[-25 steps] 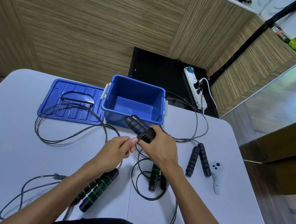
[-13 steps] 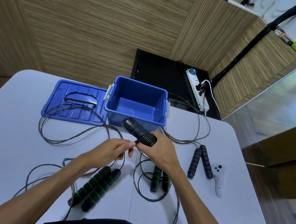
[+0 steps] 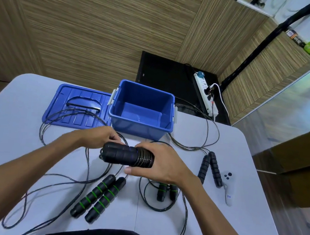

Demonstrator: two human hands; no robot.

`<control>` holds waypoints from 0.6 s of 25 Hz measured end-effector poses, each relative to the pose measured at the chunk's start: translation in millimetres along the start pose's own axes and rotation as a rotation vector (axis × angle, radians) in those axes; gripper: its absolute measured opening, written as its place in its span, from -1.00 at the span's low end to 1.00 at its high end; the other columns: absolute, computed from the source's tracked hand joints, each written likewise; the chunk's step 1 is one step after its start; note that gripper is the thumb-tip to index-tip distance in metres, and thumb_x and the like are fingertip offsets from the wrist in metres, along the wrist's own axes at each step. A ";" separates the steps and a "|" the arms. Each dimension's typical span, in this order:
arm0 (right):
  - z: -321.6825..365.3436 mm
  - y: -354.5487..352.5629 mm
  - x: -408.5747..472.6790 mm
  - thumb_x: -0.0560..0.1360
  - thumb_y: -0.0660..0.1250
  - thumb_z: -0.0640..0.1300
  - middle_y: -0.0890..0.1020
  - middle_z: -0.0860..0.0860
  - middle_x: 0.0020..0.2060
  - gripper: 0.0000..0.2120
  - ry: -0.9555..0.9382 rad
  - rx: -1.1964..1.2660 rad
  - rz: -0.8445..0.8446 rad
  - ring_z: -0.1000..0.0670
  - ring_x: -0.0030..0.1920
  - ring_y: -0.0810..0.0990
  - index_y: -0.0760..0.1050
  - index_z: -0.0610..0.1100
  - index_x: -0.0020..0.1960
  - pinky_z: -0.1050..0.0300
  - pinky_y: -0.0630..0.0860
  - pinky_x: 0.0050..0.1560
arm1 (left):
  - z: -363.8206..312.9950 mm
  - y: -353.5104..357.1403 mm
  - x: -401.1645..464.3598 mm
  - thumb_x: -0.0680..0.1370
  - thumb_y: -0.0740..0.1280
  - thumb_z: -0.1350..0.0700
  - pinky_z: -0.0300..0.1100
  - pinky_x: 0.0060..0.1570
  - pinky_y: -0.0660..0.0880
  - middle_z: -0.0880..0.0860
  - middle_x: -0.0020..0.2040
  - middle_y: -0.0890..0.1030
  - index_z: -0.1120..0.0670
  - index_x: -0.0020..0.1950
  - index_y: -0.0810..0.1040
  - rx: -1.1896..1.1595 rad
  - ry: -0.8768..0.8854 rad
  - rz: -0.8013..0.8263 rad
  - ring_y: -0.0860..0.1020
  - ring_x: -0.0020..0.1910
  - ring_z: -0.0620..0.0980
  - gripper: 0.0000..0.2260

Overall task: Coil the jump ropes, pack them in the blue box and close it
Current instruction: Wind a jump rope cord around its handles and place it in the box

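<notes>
- The pale, smooth table [image 3: 233,150] had rounded corners and carried everything.
- Both bare forearms reached forward from the near edge and met over its middle.
- The blue box [image 3: 139,129], hard glossy plastic with pale side latches, stood open at the far middle; its ribbed lid [image 3: 78,107] lay flat just to its left.
- The right hand [image 3: 166,166] was curled over black paired handles [image 3: 119,154], its grip closed on the end wound with tight coils of thin cord, thumb below.
- The left hand [image 3: 98,138] sat just behind the handles' other end, fingers bent; whether its grip held the cord could not be told.
- Foam handles with green rings [image 3: 98,197] lay side by side near the body; a second green-ringed pair [image 3: 167,192] lay partly under the right wrist.
- Plain black foam handles [image 3: 211,168] lay to the right, in a V.
- Thin dark cords [image 3: 85,167] looped loosely across the table.
- A small white controller [image 3: 227,190] lay at far right.
</notes>
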State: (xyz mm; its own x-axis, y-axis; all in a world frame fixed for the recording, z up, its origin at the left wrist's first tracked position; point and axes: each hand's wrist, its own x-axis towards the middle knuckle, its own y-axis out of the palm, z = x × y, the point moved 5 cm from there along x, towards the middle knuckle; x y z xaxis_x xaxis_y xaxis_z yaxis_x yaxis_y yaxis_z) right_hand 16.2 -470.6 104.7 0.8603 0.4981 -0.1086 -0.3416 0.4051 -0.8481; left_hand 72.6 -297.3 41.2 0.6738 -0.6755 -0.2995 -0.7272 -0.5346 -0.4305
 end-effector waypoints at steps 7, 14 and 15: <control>-1.4 27.3 1.0 0.26 0.36 0.36 0.59 0.11 -0.22 -0.53 -0.035 -0.189 0.086 0.03 -0.17 0.52 0.47 0.12 0.04 0.09 0.43 -0.12 | -40.5 -28.7 17.0 0.37 0.48 -0.20 -0.21 -0.32 0.27 -0.07 -0.40 0.45 0.08 -0.25 0.59 0.490 -0.139 0.101 0.35 -0.39 -0.11 -0.66; -26.2 33.6 22.3 0.38 0.37 0.29 0.63 -0.04 -0.02 -0.48 0.275 -0.374 -0.010 -0.16 -0.01 0.61 0.42 -0.02 0.18 0.03 0.39 -0.16 | -98.0 8.1 18.2 0.64 0.15 0.02 -0.10 -0.21 0.34 0.07 -0.08 0.55 0.06 -0.10 0.49 0.999 -0.151 -0.139 0.54 -0.08 0.12 -0.79; -31.5 27.7 24.2 0.40 0.36 0.30 0.63 -0.05 -0.01 -0.47 0.328 -0.392 -0.074 -0.16 -0.01 0.62 0.40 -0.04 0.19 0.03 0.39 -0.16 | -101.5 14.7 16.4 0.64 0.15 0.07 -0.09 -0.20 0.35 0.10 -0.02 0.56 0.07 -0.05 0.48 0.976 -0.157 -0.241 0.55 -0.04 0.15 -0.84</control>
State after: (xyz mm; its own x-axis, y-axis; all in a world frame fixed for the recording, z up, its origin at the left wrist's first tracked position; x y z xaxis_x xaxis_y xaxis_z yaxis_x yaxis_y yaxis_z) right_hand 39.5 -471.4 62.2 0.9718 0.1867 -0.1443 -0.1616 0.0813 -0.9835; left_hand 59.7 -367.8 116.4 0.8489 -0.4927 -0.1914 -0.1933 0.0476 -0.9800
